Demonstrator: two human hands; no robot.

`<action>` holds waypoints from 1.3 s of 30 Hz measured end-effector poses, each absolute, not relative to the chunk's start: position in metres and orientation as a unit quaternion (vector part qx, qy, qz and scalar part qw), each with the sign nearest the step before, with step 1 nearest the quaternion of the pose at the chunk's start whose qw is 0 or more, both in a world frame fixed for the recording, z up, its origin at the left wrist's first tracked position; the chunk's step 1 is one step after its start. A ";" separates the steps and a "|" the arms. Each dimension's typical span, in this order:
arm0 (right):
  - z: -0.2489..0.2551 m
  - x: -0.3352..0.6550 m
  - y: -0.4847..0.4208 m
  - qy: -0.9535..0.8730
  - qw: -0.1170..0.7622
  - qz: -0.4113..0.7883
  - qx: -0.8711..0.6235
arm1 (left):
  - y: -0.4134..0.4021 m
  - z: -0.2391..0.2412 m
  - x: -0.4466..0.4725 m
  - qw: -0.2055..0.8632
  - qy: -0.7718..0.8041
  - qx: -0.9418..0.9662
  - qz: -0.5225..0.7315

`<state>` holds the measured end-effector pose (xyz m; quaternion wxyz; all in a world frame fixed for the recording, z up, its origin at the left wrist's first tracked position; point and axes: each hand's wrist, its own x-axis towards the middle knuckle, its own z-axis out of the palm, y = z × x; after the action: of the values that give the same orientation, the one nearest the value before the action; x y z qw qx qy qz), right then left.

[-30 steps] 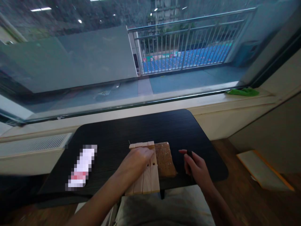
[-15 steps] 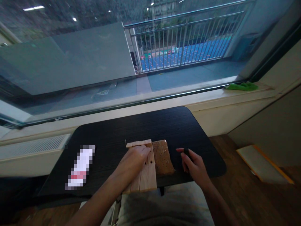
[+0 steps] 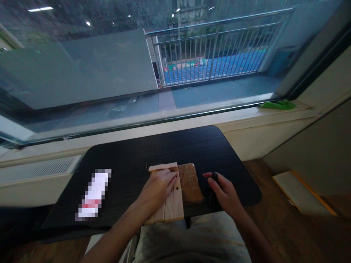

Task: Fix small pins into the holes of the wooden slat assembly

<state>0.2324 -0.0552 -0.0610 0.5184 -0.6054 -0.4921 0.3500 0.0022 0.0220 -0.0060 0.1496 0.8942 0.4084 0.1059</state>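
Observation:
A pale wooden panel of joined slats [image 3: 173,208] lies near the front edge of the black table, with a crosspiece along its far end. Across its top rests my left hand [image 3: 159,184], fingers pinched together close to the right slat; whatever they hold is too small to make out. A dark round hole shows in that slat. Right of the panel, a brown board dotted with small holes [image 3: 189,184] lies partly under or against it. My right hand [image 3: 225,191] is closed around a black handled tool [image 3: 214,177], apart from the boards; its working end cannot be made out.
The black table [image 3: 131,149] stands against a window sill. A blurred white and red item [image 3: 94,191] lies on its left side. A small thin nail-like piece [image 3: 146,165] is behind the panel. A green cloth [image 3: 278,105] lies on the sill.
My right hand has turned slightly and shifted left, with the black tool now more upright. My left hand's fingers have shifted a little on the panel, covering one hole.

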 end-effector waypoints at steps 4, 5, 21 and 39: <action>-0.042 0.231 -0.047 -0.462 0.548 0.389 -0.579 | 0.024 -0.009 0.004 0.166 0.423 0.885 0.098; -0.036 0.229 -0.044 -0.450 0.557 0.407 -0.567 | 0.026 -0.010 0.004 0.170 0.427 0.883 0.098; -0.003 0.194 -0.010 -0.583 0.585 0.291 -0.482 | 0.032 -0.028 0.008 0.165 0.380 0.902 0.123; -0.012 0.195 -0.009 -0.647 0.534 0.232 -0.493 | 0.029 -0.016 0.020 0.179 0.435 0.879 0.078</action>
<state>0.1948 -0.0093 -0.0124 0.5336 -0.4931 -0.6468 0.2319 0.0199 0.0288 -0.0164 0.1788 0.8789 0.4353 0.0781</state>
